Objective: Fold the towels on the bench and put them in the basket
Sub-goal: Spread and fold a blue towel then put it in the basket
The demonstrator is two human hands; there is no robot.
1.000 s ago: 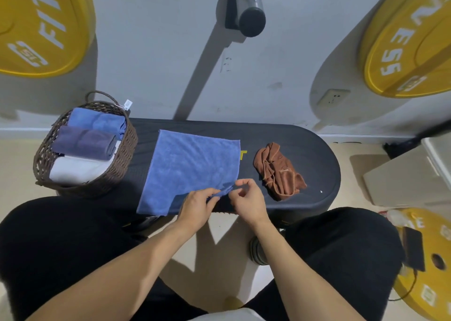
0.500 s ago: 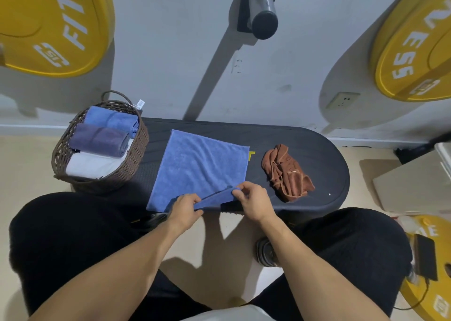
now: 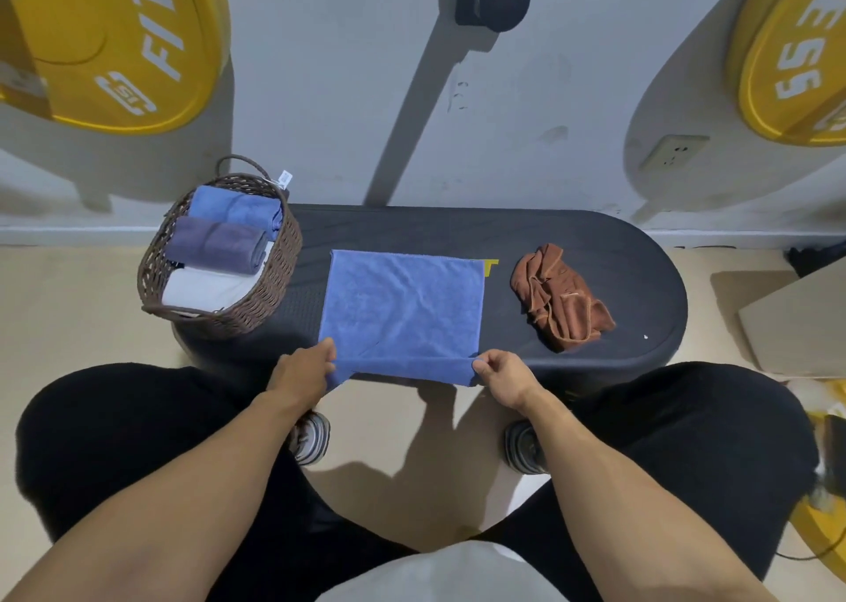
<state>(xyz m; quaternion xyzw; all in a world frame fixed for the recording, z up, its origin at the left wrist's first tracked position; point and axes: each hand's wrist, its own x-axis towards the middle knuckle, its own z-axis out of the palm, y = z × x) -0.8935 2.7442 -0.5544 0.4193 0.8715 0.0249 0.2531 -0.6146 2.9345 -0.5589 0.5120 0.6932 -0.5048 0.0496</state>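
From the head view, a blue towel lies spread flat on the dark counter, its near edge hanging just over the counter's front. The left hand pinches the towel's near left corner, and the right hand pinches the near right corner, the edge stretched between them. A crumpled brown towel sits on the counter to the right, apart from the blue one. At the counter's left end stands a wicker basket holding three folded towels (blue, purple-grey and white, side by side).
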